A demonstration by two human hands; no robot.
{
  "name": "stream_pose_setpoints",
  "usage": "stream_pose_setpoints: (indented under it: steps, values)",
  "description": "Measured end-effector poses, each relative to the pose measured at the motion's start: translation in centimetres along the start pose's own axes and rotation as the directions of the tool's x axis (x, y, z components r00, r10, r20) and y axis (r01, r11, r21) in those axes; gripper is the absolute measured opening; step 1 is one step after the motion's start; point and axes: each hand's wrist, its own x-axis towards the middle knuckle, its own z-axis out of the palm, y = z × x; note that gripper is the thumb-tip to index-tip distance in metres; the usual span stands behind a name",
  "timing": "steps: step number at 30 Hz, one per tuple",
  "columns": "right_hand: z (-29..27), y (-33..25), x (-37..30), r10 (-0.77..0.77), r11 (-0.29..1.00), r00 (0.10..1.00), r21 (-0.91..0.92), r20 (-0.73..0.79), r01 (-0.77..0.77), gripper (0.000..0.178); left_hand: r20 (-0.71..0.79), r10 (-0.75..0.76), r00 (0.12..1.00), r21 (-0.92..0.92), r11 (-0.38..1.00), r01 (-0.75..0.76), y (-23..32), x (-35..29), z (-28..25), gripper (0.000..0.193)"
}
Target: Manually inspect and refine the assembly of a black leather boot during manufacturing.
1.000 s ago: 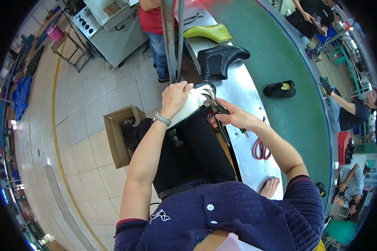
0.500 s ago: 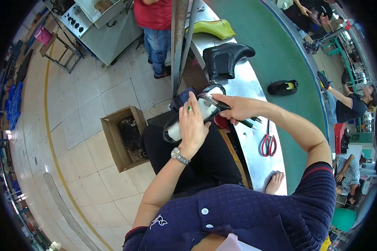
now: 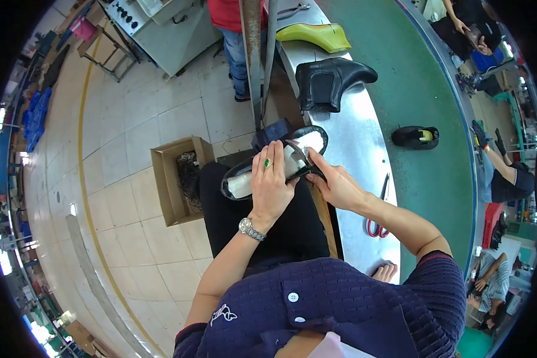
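Across my lap lies a shoe upper on a last (image 3: 240, 185), its white underside turned up and its black edge folded around the rim. My left hand (image 3: 272, 182), wearing a green-stoned ring and a watch, grips the middle of it, with fingers laid over the white face. My right hand (image 3: 338, 184) is closed around a dark metal tool that looks like pincers (image 3: 299, 154). The tool's curved end reaches over the shoe's underside beside my left fingertips. My right palm hides most of its handles.
On the metal bench (image 3: 364, 131) at right stand a black boot (image 3: 328, 80), a yellow-green last (image 3: 316, 37) and red-handled scissors (image 3: 376, 227). A black shoe (image 3: 416, 137) sits on the green surface beyond. An open cardboard box (image 3: 161, 185) holds dark scraps at left. A metal post (image 3: 252, 59) rises ahead; people work nearby.
My right hand and the tool have shifted toward the shoe's white underside, and the handles no longer show. The shoe has turned slightly, exposing more white at its far end. The view has shifted.
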Motion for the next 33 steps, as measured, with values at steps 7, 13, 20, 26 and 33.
stream_pose_setpoints:
  steps: [7, 13, 20, 26, 33]
  values:
    - [-3.7, -1.1, -0.4, 0.03, 0.842, 0.982, -0.534, 0.186, 0.076, 0.06, 0.012, 0.148, 0.989, 0.06, 0.987, -0.148, -0.7, -1.0, -0.1, 0.083]
    - [-7.5, -6.3, 1.4, 0.105, 0.836, 0.966, -0.547, 0.237, 0.044, 0.055, 0.02, 0.246, 0.969, 0.227, 0.943, -0.244, -2.0, -1.0, 0.4, 0.072]
    - [-0.5, 0.4, 2.1, 0.078, 0.818, 0.993, -0.563, -0.09, -0.115, 0.063, 0.052, 0.273, 0.961, 0.258, 0.925, -0.277, -2.0, -1.2, 0.9, 0.073]
    - [-2.6, -2.9, 1.9, 0.105, 0.991, 0.947, -0.051, -0.305, -0.126, 0.055, 0.042, 0.263, 0.964, 0.332, 0.906, -0.262, -1.7, -1.4, 1.2, 0.075]
    - [-3.8, -4.3, 1.9, 0.245, 0.915, 0.97, -0.329, -0.003, -0.232, 0.06, 0.048, 0.25, 0.967, 0.307, 0.918, -0.253, -1.8, -1.4, 1.0, 0.074]
